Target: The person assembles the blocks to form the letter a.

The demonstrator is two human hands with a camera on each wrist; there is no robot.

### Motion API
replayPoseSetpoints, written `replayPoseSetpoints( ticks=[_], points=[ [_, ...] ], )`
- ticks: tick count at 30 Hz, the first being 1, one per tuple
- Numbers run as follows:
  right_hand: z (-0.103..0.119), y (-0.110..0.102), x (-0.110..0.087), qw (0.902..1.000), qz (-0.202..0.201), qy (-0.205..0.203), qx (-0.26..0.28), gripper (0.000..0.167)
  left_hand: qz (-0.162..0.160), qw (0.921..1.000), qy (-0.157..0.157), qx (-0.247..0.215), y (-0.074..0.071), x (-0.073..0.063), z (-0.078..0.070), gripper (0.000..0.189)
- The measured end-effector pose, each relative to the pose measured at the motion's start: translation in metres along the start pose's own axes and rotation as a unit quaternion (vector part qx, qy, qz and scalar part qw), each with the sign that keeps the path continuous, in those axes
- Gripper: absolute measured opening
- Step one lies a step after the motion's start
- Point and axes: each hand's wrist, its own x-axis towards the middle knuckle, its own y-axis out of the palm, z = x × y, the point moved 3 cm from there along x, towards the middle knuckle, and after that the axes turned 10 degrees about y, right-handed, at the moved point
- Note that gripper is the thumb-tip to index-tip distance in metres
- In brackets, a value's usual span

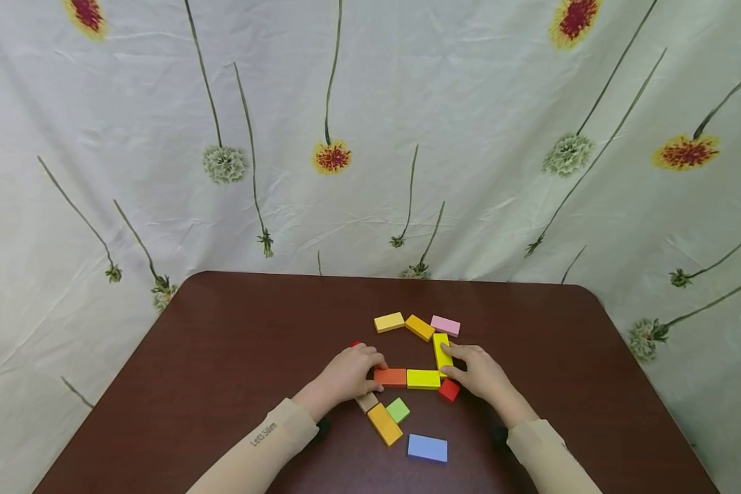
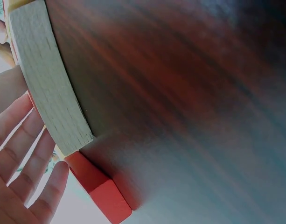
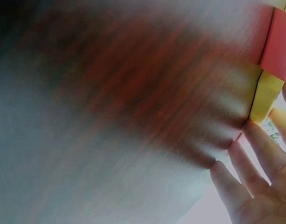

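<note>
Blocks lie in linked rows on the dark table (image 1: 253, 357). My left hand (image 1: 344, 374) holds the left end of an orange-red block (image 1: 391, 377) between thumb and forefinger, its other fingers fairly straight. A plain wooden block (image 2: 52, 79) slants from below that hand, and a red block (image 2: 100, 186) adjoins it in the left wrist view. Thumb and forefinger of my right hand (image 1: 478, 370) pinch a long yellow block (image 1: 441, 353). Its lower end meets a second yellow block (image 1: 422, 379), which abuts the orange-red one. A small red block (image 1: 449, 390) sits just below the right thumb.
Beyond the hands are a pale yellow block (image 1: 389, 322), an amber block (image 1: 419, 328) and a pink block (image 1: 446, 325). Nearer me lie a green block (image 1: 398, 410), another amber block (image 1: 385, 424) and a blue block (image 1: 427, 448). A flowered curtain (image 1: 370, 226) hangs behind the table.
</note>
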Motion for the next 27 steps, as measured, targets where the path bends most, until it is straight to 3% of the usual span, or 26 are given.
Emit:
replayPoseSetpoints(
  ticks=[9,17,27],
  points=[
    [-0.0006,-0.0010,0.0007,1.0000,-0.002,-0.001,0.001,0.055,0.004,1.0000,-0.001,-0.003,0.0004,0.0013,-0.0042,0.033],
    [-0.0005,-0.0010,0.0010,1.0000,-0.004,-0.001,-0.005,0.055,0.011,0.9990,-0.012,-0.041,0.0027,0.0030,-0.0070,0.035],
    [0.0001,-0.0007,0.0008,1.0000,0.000,0.007,0.000,0.056,0.002,0.9980,-0.030,-0.055,0.0060,0.0041,-0.0041,0.034]
  ],
)
